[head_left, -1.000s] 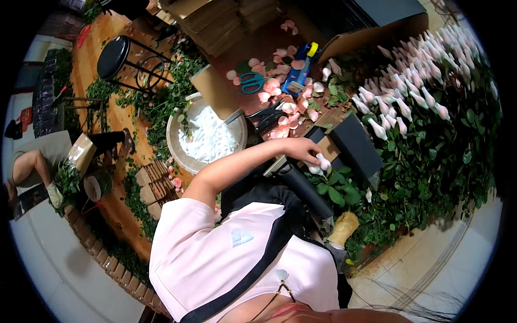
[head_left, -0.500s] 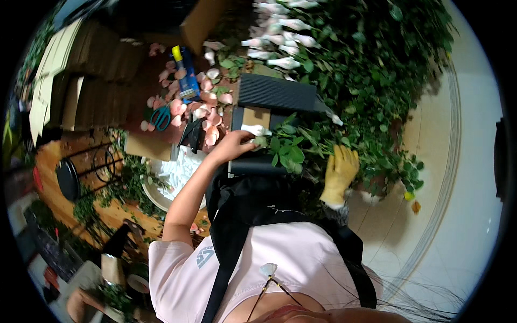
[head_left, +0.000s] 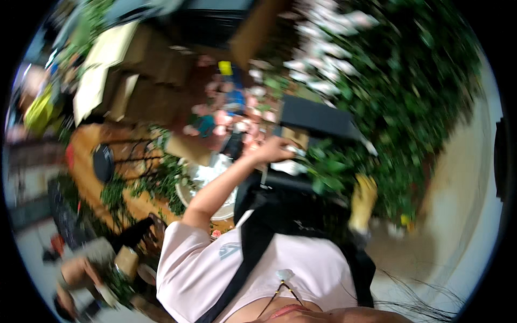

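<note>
While the bare left hand (head_left: 274,151) attends to one slim white-covered bud (head_left: 294,151), many like it already lie banked beyond.

Nearest, the right hand in a yellow glove (head_left: 364,195) sits beside leafy green stems (head_left: 327,168); blur hides whether it grasps any. The left finger and thumb seem closed on the bud, which is between a dark grey rectangular block (head_left: 318,117) and a black padded bar (head_left: 291,182). Past them, a round pale tub (head_left: 222,216) holds many small white pieces (head_left: 207,173), so plenty appear unused. Scattered pink petals (head_left: 221,118) lie further off. Farthest, the heaped white-and-pink flower heads (head_left: 326,49) look finished; how many uncovered ones remain cannot be told.
</note>
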Tool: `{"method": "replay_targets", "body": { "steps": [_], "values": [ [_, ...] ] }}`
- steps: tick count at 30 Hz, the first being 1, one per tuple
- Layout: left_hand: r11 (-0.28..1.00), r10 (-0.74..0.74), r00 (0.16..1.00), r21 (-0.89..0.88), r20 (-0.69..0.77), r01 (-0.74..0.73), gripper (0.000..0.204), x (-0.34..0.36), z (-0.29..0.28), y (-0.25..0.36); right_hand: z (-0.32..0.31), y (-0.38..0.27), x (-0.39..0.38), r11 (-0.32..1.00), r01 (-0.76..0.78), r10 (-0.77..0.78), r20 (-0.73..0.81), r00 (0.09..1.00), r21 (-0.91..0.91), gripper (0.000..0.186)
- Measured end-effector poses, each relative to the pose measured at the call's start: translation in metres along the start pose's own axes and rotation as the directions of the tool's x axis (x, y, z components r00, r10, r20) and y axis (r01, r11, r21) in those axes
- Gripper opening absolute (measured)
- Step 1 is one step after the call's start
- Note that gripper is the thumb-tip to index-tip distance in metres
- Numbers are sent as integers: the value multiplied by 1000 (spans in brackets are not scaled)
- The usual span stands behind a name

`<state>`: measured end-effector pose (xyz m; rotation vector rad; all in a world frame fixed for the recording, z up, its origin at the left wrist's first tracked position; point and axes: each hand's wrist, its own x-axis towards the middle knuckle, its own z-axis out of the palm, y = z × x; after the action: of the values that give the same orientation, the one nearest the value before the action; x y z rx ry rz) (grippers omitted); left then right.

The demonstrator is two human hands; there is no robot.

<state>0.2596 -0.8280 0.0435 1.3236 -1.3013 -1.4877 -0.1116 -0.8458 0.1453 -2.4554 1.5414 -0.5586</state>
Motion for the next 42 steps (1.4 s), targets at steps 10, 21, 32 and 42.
{"method": "replay_targets", "body": {
  "steps": [10,21,32,42],
  "values": [
    [870,83,973,460,215,-176,38,-22,7,6,54,35,5,902,97,42,309,950,-421,22],
    [165,318,838,844,444,-510,20,-29,19,62,52,48,7,892,296,-192,305,933,-342,19],
    [689,216,964,675,156,-264,59,-30,3,54,12,-16,28,873,-87,185,160,970,-479,28],
    [611,223,941,716,255,-339,65,-22,11,45,34,21,-5,933,-197,301,350,887,-302,22]
  ]
}}
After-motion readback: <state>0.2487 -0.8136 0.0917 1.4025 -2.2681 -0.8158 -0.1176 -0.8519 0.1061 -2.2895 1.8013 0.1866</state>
